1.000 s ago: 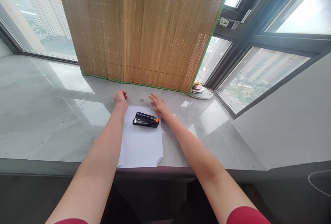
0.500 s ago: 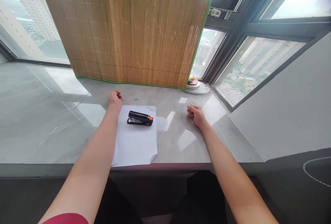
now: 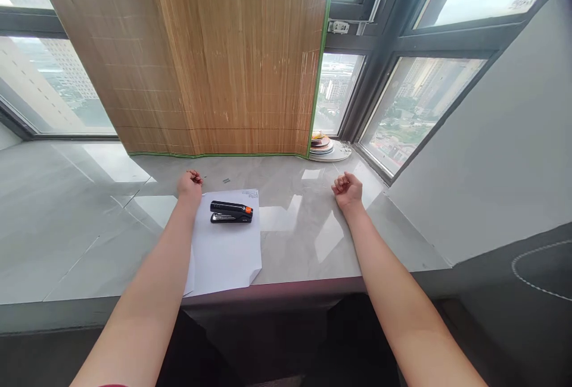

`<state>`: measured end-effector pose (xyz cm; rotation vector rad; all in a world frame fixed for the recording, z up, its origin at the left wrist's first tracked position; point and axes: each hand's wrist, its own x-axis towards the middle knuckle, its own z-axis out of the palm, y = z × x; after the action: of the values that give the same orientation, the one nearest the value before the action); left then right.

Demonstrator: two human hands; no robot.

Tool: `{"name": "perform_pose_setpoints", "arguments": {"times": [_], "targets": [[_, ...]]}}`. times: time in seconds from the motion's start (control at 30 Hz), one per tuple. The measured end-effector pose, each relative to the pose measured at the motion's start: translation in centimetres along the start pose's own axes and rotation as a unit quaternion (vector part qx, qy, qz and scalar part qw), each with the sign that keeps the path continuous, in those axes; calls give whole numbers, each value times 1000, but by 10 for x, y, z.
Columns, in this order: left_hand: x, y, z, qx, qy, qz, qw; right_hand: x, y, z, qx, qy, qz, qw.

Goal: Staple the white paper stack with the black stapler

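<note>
Grey marble-look sill (image 3: 308, 244) carried everything I logged. White paper sheets (image 3: 226, 250) lay near the front edge, one bottom corner curled, and the black stapler (image 3: 231, 212) with its orange tip sat flat on their far end. The left hand (image 3: 189, 183) rested on the sill just beside the sheets' far left corner, fingers curled into a loose fist; whether it pinched anything I could not tell. A few loose staples (image 3: 226, 181) lay on the stone just beyond the paper. The right hand (image 3: 347, 189) rested well apart to the right, also curled shut, nothing visible in it. Bamboo blind (image 3: 223, 59) hung behind, reaching the sill. A stack of plates (image 3: 322, 146) stood in the window corner, clear of both hands.
</note>
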<state>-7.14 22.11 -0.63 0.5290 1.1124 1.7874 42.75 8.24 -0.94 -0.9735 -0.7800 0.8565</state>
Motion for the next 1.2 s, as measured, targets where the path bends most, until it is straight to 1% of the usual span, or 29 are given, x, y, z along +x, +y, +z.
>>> {"name": "perform_pose_setpoints", "arguments": {"times": [0.07, 0.1, 0.17, 0.23, 0.33, 0.43, 0.53, 0.63, 0.73, 0.87, 1.0, 1.1, 1.2], "targets": [[-2, 3, -1, -8, -2, -3, 1000, 4, 3, -6, -10, 29, -14, 999], [-4, 5, -3, -15, -5, -3, 1000, 5, 4, -7, -19, 28, -21, 999], [-8, 9, -6, -39, -13, 2, 999, 4, 6, -7, -44, 3, -38, 998], [-11, 13, -10, -83, -20, 20, 996, 2, 7, -4, -83, -34, -51, 995], [-16, 16, -12, -143, -29, 50, 988, 0, 9, -4, -134, -84, -44, 986], [-20, 17, -10, -170, -41, 57, 983, 2, 15, -9, -145, -107, -17, 983], [-24, 19, -6, -200, -50, 51, 977, 5, 23, -15, -150, -108, -4, 983], [-29, 21, -4, -205, -61, 52, 975, 7, 27, -16, -101, -87, 12, 991], [-34, 22, -4, -202, -90, 66, 973, 5, 26, -14, -24, -58, 49, 997], [-37, 23, -3, -197, -111, 69, 972, -1, 21, -9, 72, -16, 99, 992], [-40, 23, -2, -190, -133, 60, 971, -7, 14, -2, 127, 18, 116, 985], [-43, 23, -1, -169, -158, 40, 972, -11, 10, 2, 163, 34, 130, 977], [-46, 22, 1, -136, -189, 6, 973, -12, 8, 4, 166, 42, 133, 976]]}}
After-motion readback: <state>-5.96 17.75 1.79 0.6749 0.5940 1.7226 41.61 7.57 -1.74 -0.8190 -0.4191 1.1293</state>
